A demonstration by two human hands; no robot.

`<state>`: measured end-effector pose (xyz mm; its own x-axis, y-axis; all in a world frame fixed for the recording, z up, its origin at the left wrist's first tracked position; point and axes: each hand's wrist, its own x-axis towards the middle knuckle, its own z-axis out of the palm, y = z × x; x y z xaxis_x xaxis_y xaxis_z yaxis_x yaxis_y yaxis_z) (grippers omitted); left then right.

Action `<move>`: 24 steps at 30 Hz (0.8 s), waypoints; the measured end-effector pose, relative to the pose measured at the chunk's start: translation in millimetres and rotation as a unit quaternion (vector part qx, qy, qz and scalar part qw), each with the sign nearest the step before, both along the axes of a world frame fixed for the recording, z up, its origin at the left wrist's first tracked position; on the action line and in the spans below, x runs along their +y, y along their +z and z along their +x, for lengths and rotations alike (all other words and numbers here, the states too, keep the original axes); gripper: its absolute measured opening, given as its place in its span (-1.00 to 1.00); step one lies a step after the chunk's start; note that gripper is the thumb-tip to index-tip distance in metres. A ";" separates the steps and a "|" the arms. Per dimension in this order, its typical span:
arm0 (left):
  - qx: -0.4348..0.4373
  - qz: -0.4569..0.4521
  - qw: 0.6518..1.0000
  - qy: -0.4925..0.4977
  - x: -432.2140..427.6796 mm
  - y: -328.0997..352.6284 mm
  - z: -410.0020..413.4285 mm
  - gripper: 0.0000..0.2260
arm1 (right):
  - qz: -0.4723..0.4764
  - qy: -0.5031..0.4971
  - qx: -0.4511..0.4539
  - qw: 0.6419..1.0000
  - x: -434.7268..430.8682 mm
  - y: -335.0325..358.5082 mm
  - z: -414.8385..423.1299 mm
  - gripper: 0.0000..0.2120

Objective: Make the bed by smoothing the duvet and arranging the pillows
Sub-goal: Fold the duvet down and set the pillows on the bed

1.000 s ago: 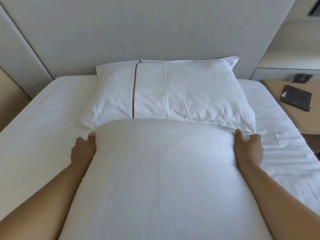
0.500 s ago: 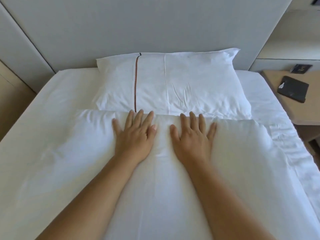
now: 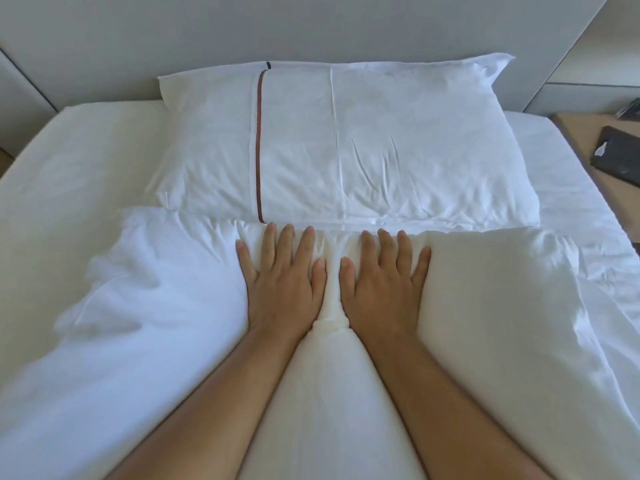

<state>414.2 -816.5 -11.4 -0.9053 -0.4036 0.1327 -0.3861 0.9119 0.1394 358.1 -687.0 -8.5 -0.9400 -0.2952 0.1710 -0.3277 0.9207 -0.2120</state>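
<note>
A white duvet (image 3: 149, 306) covers the near part of the bed, and its top edge lies just below a white pillow (image 3: 363, 143). The pillow has a brown stripe down its left side and rests against the grey headboard. My left hand (image 3: 282, 282) and my right hand (image 3: 382, 284) press flat on the duvet side by side, fingers spread, fingertips at the duvet's top edge. A narrow ridge of fabric rises between the two hands. The duvet puffs up to the left and right of them. Neither hand holds anything.
The white bed sheet (image 3: 86, 150) shows on both sides of the pillow. A wooden bedside table (image 3: 588, 140) stands at the right with a dark flat case (image 3: 620, 161) on it. A grey headboard (image 3: 311, 29) runs behind the pillow.
One second ago both hands gripped the duvet's top corners and held it up. The duvet then dropped flat on the bed. Both hands now press closer together, bunching a ridge between them.
</note>
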 end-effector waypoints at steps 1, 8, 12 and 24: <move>0.003 -0.001 1.000 0.002 0.8 1.1 4.0 -0.49 | 0.002 0.007 -0.003 1.000 0.3 1.9 2.7 -0.40; -0.089 0.022 0.996 -0.009 10.6 31.6 47.3 -0.42 | 0.078 0.074 -0.080 0.991 39.9 30.8 29.8 -0.33; -0.169 -0.017 0.985 -0.007 -21.4 75.3 76.5 -0.36 | 0.134 0.091 -0.116 0.980 82.0 65.5 31.8 -0.27; 0.043 0.223 0.968 0.108 -112.1 0.7 149.4 -0.32 | -0.152 -0.135 -0.136 0.970 155.3 45.7 9.7 -0.34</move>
<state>563.6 -928.6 -10.7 -0.7873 -0.6160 -0.0269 -0.5295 0.6530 0.5414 367.7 -531.7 37.2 -0.9986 -0.0058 -0.0527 0.0232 0.8462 -0.5323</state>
